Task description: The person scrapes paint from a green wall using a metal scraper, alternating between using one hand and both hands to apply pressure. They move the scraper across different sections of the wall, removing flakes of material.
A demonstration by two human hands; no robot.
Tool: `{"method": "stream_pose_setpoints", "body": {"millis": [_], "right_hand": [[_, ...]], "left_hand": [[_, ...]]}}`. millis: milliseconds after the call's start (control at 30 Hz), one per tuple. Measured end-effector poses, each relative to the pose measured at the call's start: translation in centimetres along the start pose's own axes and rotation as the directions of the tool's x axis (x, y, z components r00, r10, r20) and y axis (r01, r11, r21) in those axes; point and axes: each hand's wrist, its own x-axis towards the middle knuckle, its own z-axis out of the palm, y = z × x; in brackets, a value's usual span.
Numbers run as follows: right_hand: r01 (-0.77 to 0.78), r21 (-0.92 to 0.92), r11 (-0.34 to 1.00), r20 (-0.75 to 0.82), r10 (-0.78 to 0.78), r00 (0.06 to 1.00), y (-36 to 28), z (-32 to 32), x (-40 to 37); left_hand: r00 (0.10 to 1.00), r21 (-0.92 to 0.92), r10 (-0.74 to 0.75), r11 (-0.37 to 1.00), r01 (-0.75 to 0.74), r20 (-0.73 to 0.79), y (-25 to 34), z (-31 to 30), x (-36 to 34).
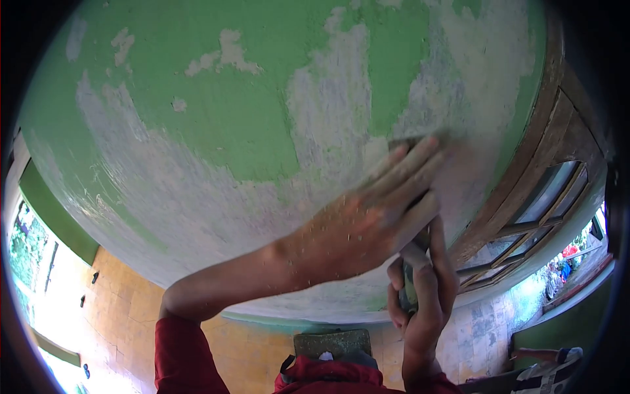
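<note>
View from our head, looking at a wall (230, 131) whose green paint has flaked away in broad pale patches. Our left hand (367, 223) lies flat and spread, its fingers (407, 171) stretched out and pressed over the blade of a scraper (412, 140). Only the dark front edge of the tool shows past the fingertips, against the wall at a border between green paint and bare plaster. Our right hand (420, 302) is closed in a fist around the handle, just below the left palm and touching it. A red sleeve (184, 354) covers our left upper arm. To the right, near the hands, stands a wooden window frame (545, 177); below, an orange tiled floor (131, 295).

As we judge it, the stroke goes best with the blade held at a shallow tilt, the flat hand supplying even pressure and the fist steering. We would start at a loose paint edge and work into the green, keeping fingertips behind the blade edge and clear of the frame. How much of the blade meets the wall is hidden by our fingers
</note>
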Motion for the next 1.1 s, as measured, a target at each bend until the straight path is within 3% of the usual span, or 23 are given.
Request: {"method": "stream_pose_setpoints", "body": {"millis": [100,167,267,333,433,700,800,1067,1100], "right_hand": [[-0.051,-0.048,0.998,-0.026,0.050,0.998,-0.2,0.1,0.3],[0.021,-0.020,1.000,0.008,-0.021,1.000,-0.6,0.4,1.0],[-0.044,0.010,0.999,0.033,0.044,0.998,0.2,-0.2,-0.4],[0.024,-0.011,1.000,-0.016,-0.024,1.000,0.3,0.1,-0.1],[-0.007,-0.016,1.000,0.079,0.008,0.997,-0.5,-0.5,0.4],[-0.005,0.019,1.000,0.031,0.004,1.000,0.0,0.0,1.3],[-0.052,-0.051,0.997,-0.019,0.051,0.998,-0.2,-0.1,0.0],[0.050,-0.011,0.999,0.036,-0.050,0.998,0.8,-0.8,1.8],[0.086,-0.036,0.996,0.032,-0.085,0.996,2.4,-1.4,1.0]], "left_hand": [[1.000,0.092,0.008,0.996,-0.006,-0.025,-0.4,-0.2,0.6],[1.000,0.047,-0.013,0.999,0.014,-0.023,0.0,-0.8,1.2],[0.999,0.003,-0.027,1.000,0.027,0.020,0.2,-0.5,0.1],[0.999,-0.021,-0.006,1.000,0.007,0.045,-0.1,-0.3,0.0],[0.999,-0.076,-0.041,0.996,0.040,-0.007,-0.1,-0.3,0.7],[1.000,0.054,-0.016,0.998,0.016,-0.005,-0.6,-1.1,1.5],[1.000,-0.021,-0.010,1.000,0.010,-0.002,-0.3,-0.3,0.5],[0.996,0.112,0.030,0.993,-0.020,-0.084,-0.9,-0.8,1.2],[0.999,-0.051,0.025,0.998,-0.027,-0.043,-0.6,-0.5,0.2]]}}
